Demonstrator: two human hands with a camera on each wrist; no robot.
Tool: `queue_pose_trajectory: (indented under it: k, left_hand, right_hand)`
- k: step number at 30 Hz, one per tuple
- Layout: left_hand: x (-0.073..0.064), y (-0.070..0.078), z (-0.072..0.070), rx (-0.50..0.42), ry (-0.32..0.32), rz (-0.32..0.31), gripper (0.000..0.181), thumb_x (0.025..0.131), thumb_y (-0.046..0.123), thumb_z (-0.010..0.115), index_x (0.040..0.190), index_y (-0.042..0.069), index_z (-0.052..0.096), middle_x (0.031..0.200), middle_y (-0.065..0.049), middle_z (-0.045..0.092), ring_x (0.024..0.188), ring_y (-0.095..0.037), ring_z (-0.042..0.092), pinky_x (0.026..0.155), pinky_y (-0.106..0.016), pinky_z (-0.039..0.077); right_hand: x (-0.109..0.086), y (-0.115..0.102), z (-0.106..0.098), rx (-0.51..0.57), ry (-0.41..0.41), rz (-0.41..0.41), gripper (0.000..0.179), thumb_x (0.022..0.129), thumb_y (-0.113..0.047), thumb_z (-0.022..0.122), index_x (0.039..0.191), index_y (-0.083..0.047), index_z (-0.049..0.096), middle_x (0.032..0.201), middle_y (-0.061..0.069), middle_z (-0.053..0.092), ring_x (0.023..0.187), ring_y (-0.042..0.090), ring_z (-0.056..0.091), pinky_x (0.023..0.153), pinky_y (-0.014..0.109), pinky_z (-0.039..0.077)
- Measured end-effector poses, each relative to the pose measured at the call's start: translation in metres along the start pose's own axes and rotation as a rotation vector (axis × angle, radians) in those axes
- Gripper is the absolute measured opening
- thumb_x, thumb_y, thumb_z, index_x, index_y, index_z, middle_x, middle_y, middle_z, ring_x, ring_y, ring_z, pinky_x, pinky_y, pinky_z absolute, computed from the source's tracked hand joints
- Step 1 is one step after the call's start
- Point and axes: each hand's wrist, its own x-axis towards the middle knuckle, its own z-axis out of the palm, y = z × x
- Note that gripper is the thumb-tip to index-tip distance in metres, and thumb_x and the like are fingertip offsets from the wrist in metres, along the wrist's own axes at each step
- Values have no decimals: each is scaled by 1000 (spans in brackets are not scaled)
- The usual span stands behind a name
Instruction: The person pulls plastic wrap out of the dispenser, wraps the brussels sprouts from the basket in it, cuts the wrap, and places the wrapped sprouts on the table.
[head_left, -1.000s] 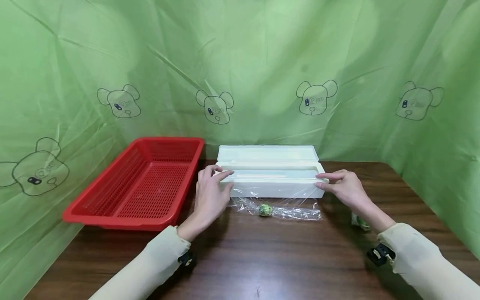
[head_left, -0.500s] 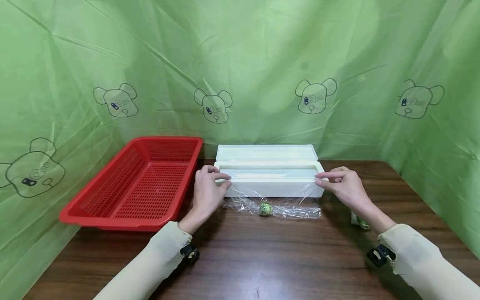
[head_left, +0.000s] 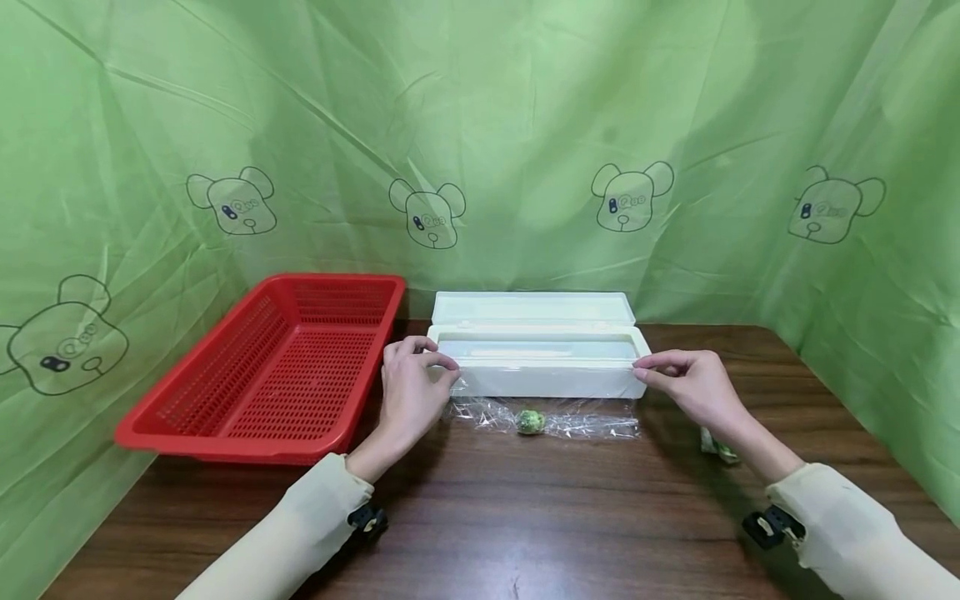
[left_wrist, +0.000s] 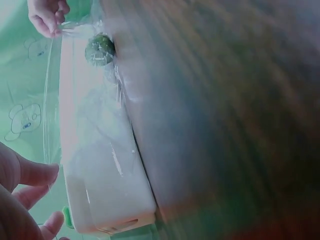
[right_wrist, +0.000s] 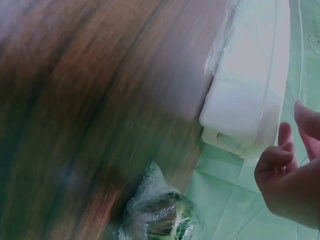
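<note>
A clear sheet of cling film (head_left: 590, 426) runs from the white cling film box (head_left: 547, 382) down onto the table in front of it. On the film lies a small round green vegetable (head_left: 531, 422), kind not clear. My left hand (head_left: 412, 385) pinches the film's edge between thumb and forefinger at the box's left front corner. At the right front corner, my right hand (head_left: 699, 392) pinches the film's other end. In the left wrist view the film's edge (left_wrist: 48, 105) stretches between both hands. Part of the roll inside the box is hidden by its front wall.
To the left stands a red plastic basket (head_left: 225, 448) with a perforated bottom. A film-wrapped green vegetable (right_wrist: 167, 220) lies on the table right of the box, partly behind my right forearm in the head view. The box's lid (head_left: 534, 308) stands raised at the back, before a green curtain (head_left: 525, 100).
Both hands have come slightly lower and nearer with the film edge. My left hand has also shifted a little left. The green vegetable has stayed nearly in place.
</note>
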Motion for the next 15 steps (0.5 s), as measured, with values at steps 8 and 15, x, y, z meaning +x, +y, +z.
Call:
queue_pose_trajectory:
  k: [8,15]
  left_hand:
    - [-8,2,-7,10,-35,7,6,81,9,87,81,11,82,102,-9,62,100,-35,48,90,-49,40]
    - [-14,5,-12,19,-115,20,12,84,3,80,79,12,75,96,-4,70,94,-30,59,84,-45,47]
  right_hand:
    - [-5,-3,-2,96,-98,61,25,100,-18,76,111,4,76,101,9,78,81,6,63,65,26,51]
    - [-9,-1,-2,259,-228,134,22,104,-10,67,113,10,63,105,11,79,61,5,46,51,25,42]
